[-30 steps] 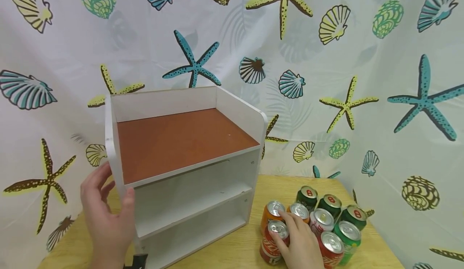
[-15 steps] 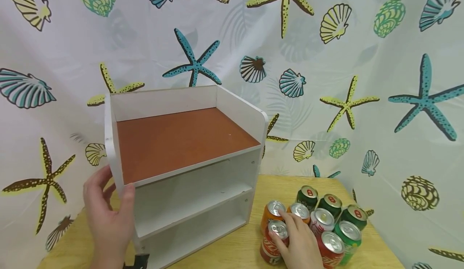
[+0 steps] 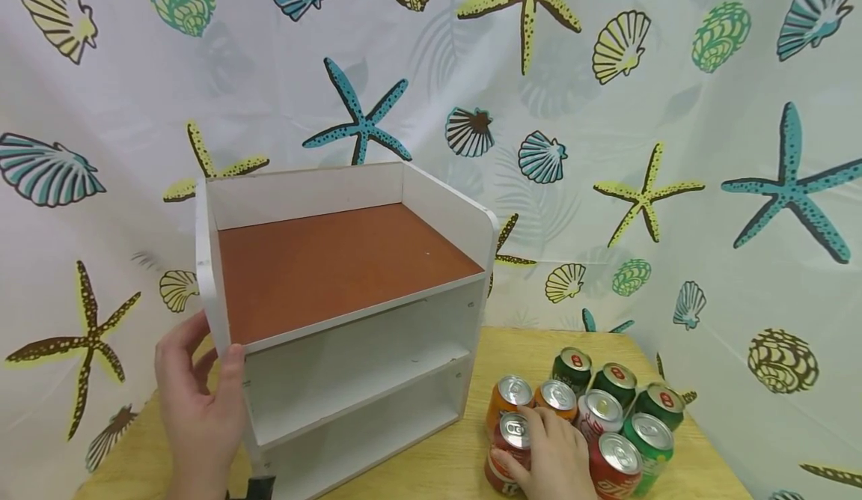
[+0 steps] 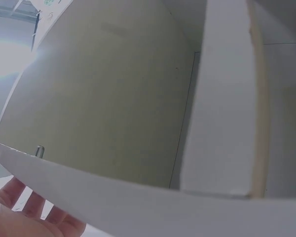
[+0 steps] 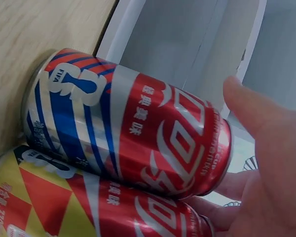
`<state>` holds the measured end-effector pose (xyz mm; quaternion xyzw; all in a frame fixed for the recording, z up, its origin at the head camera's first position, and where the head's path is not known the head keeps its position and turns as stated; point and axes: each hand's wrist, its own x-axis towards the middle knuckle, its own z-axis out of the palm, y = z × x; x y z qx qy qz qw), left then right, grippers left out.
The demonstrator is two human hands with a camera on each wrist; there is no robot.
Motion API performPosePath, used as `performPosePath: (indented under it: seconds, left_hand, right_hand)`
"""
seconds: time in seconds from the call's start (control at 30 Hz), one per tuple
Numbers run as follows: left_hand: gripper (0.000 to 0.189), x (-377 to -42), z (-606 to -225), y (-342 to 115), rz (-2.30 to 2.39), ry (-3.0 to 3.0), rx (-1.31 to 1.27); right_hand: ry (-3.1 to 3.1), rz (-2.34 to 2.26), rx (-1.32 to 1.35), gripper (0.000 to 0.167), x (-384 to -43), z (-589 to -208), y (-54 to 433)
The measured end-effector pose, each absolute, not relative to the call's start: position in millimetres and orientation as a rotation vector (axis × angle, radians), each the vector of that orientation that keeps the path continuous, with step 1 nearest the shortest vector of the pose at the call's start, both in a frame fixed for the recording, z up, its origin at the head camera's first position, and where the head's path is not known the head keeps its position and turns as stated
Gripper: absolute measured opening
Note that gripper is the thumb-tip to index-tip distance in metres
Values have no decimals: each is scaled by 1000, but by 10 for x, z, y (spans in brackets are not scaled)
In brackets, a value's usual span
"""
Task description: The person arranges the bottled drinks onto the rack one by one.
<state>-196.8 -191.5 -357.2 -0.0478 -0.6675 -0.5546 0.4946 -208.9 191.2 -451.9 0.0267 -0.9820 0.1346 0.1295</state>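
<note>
My left hand holds the left side panel of a small white shelf unit. Its thumb lies along the front edge, and in the left wrist view the fingers reach round the panel's outer face. At the lower right my right hand curls round the top of a red cola can, thumb in front and fingers behind. The right wrist view shows this cola can standing on the table, red above with blue and silver stripes below. A second can, red and yellow, stands against it.
Several more cans crowd around the right hand: orange cans, dark green cans, a green can and another red can. The wooden table backs onto a curtain printed with starfish and shells.
The right hand has shifted slightly lower, its thumb further down the red can's front, and the can has turned a little. The left hand and shelf unit stay nearly still.
</note>
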Motion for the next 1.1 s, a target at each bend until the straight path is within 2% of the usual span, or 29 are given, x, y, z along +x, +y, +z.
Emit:
performPosePath:
  seconds: [0.17,0.47,1.1]
  left_hand:
    - [48,-1959,-3564,-1909,-1347,-1633,-86]
    - [47,-1947,-3543,-1883,-1375,-1635,-61]
    - [47,-1956,-3558,-1877,-1366,-1614,-84]
  right_hand:
    - [-2879,349,48,87,-2112,-4550,1896]
    - [-2834,244,-2,83,-2111,-4611,1858]
    - [-2838,275,-1,85,-2150,-4608,1868]
